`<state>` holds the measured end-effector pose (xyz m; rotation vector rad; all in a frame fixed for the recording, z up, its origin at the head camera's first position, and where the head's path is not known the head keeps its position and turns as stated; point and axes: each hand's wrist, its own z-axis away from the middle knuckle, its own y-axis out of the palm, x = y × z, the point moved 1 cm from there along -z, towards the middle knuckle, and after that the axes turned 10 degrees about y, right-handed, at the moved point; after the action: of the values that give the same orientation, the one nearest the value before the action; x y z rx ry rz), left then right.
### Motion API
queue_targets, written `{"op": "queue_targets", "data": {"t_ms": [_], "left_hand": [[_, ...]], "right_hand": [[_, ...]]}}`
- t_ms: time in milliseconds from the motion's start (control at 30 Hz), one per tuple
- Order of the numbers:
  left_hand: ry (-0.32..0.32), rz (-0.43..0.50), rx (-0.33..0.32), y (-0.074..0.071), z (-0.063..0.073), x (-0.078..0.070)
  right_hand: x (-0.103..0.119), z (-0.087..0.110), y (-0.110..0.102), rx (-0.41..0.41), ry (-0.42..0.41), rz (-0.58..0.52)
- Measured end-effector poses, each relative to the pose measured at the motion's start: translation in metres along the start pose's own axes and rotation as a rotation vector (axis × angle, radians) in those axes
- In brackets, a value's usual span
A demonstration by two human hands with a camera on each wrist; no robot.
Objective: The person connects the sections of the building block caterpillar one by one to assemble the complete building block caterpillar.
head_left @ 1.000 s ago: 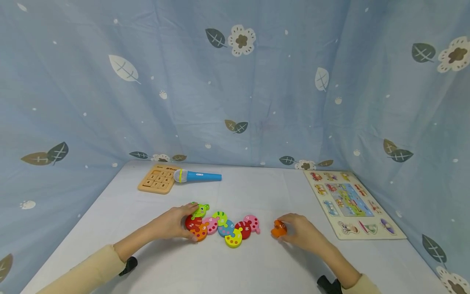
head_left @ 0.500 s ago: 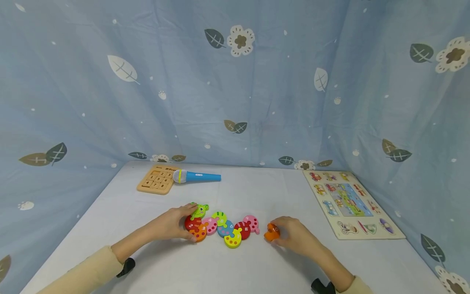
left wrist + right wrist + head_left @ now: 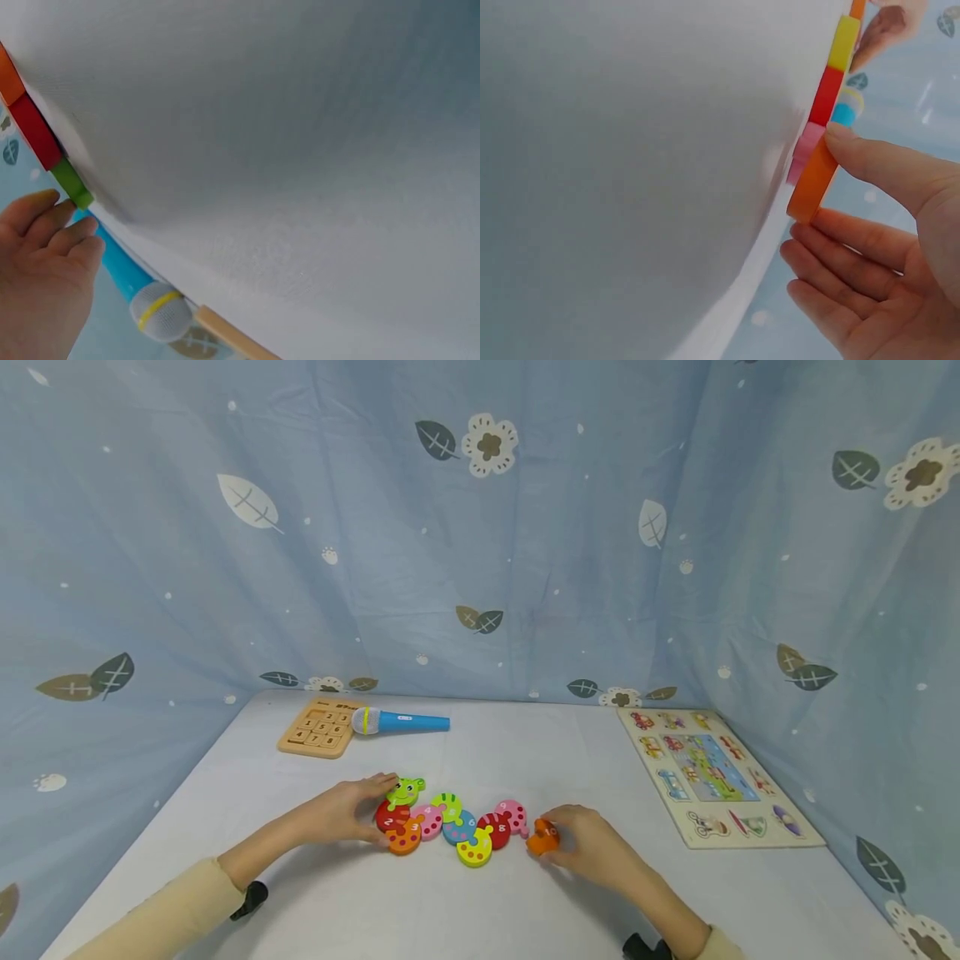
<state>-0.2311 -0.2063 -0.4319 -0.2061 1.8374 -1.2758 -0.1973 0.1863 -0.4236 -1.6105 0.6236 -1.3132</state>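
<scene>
A row of numbered, coloured wooden caterpillar puzzle pieces (image 3: 459, 828) lies joined on the table in the head view. At its left end is a green smiling head piece (image 3: 406, 792). My left hand (image 3: 341, 814) is spread beside that end, fingertips by the head and thumb by the orange number 3 piece (image 3: 403, 837). Between thumb and fingers, my right hand (image 3: 596, 849) pinches a loose orange puzzle piece (image 3: 543, 837), close to the pink end piece (image 3: 512, 816). In the right wrist view, the orange piece (image 3: 814, 180) stands before the pink one (image 3: 806, 150).
Behind the row lie a blue toy microphone (image 3: 408, 722) and a wooden number board (image 3: 318, 728). A picture puzzle board (image 3: 716, 781) rests at the table's right side. A blue patterned curtain (image 3: 555, 552) hangs behind the white table (image 3: 525, 756).
My right hand has moved left with the orange puzzle piece, bringing it close to the pink end piece. My left hand has drawn slightly left from the row.
</scene>
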Motion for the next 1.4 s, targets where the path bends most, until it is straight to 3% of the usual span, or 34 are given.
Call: {"op": "queue_targets", "data": {"t_ms": [533,1400], "left_hand": [[0.007,0.003,0.002,-0.002,0.0,0.001],[-0.011,-0.003,-0.004,0.001,-0.002,0.0]], "right_hand": [[0.019,-0.006,0.007,-0.059,0.064,-0.005],[0.028,-0.007,0.013,-0.146,0.076,0.069]]}}
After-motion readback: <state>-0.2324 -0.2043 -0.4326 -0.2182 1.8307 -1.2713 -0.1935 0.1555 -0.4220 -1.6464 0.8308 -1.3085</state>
